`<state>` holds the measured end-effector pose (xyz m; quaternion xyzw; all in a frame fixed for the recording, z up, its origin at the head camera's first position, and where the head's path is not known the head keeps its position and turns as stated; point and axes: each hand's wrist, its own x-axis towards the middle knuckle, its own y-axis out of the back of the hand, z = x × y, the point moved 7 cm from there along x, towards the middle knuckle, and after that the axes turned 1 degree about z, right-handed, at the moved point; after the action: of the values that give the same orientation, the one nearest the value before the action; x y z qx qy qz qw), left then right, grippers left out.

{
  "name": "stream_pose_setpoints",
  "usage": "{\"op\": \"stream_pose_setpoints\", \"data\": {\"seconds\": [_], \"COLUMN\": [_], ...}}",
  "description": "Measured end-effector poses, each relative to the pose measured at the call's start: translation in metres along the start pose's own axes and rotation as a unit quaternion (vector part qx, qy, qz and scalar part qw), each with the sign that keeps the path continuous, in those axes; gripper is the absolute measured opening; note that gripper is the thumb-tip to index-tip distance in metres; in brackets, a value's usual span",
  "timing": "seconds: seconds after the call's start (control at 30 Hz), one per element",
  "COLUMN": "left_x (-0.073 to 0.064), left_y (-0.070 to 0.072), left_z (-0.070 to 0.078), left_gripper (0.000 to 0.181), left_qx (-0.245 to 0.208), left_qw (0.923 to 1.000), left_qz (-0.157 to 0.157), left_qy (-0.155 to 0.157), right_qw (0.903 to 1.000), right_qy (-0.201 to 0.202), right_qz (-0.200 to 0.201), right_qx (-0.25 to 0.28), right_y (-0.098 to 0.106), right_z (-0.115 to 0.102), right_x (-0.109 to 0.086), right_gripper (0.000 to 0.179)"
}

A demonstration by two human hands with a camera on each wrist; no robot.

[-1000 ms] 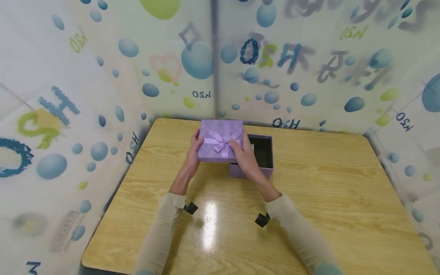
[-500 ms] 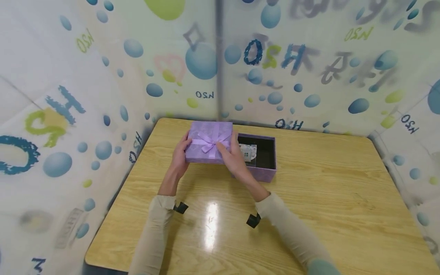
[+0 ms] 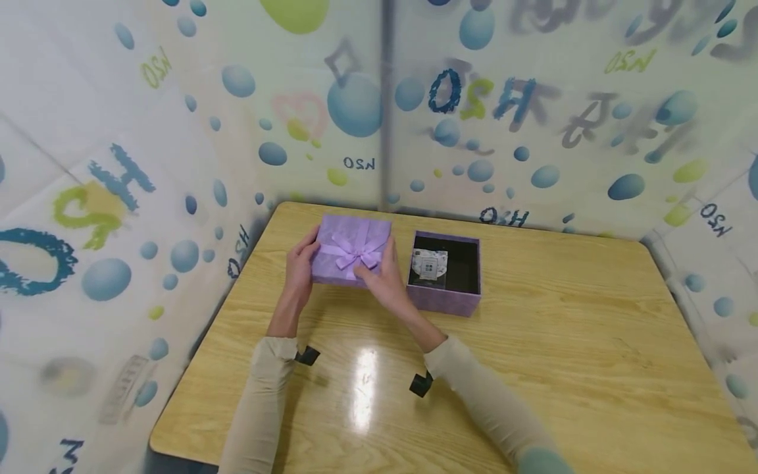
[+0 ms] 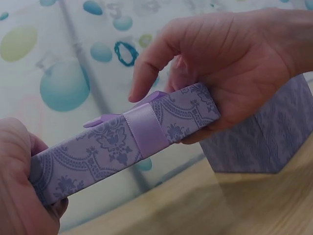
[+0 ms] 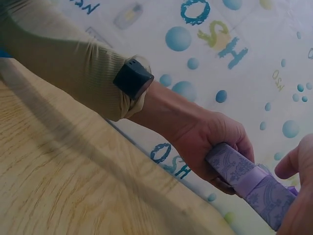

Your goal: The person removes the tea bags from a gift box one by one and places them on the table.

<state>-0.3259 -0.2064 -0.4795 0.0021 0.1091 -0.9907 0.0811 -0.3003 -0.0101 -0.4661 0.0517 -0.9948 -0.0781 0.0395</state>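
Gripped in left hand at left edge and in right hand at right edge: purple lid with lilac bow on top. Held above wooden table, just left of open purple box. Inside box, black lining and pale printed card at left. At cuffs of beige sleeves, small black devices. Behind, pale walls with blue and green bubbles, mirrored H2O lettering.

Away goes the lid, out to the left of the box, left hand and right hand travelling with it; the card inside the box, almost hidden a second ago, comes into full view!
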Motion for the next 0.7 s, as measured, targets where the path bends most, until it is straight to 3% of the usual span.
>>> {"op": "stream_pose_setpoints", "data": {"seconds": [0.13, 0.3, 0.47, 0.7], "left_x": [0.002, 0.003, 0.008, 0.012], "left_y": [0.007, 0.011, 0.012, 0.013], "left_z": [-0.014, -0.030, -0.040, -0.056], "left_gripper": [0.048, 0.051, 0.052, 0.054], "left_qx": [0.022, 0.054, 0.090, 0.104], "left_qw": [0.9996, 0.9979, 0.9956, 0.9939], "left_qz": [0.009, -0.008, -0.019, -0.027], "left_qy": [0.015, 0.035, 0.022, 0.025], "right_qw": [0.9999, 0.9997, 0.9991, 0.9980], "right_qy": [-0.015, -0.021, -0.038, -0.057], "right_qz": [0.002, 0.007, 0.018, 0.026], "right_qx": [-0.001, -0.005, -0.006, 0.002], "right_y": [-0.007, -0.014, -0.016, -0.019], "right_z": [0.016, 0.032, 0.047, 0.066], "right_x": [0.005, 0.008, 0.009, 0.012], "right_gripper": [0.116, 0.115, 0.112, 0.111]}}
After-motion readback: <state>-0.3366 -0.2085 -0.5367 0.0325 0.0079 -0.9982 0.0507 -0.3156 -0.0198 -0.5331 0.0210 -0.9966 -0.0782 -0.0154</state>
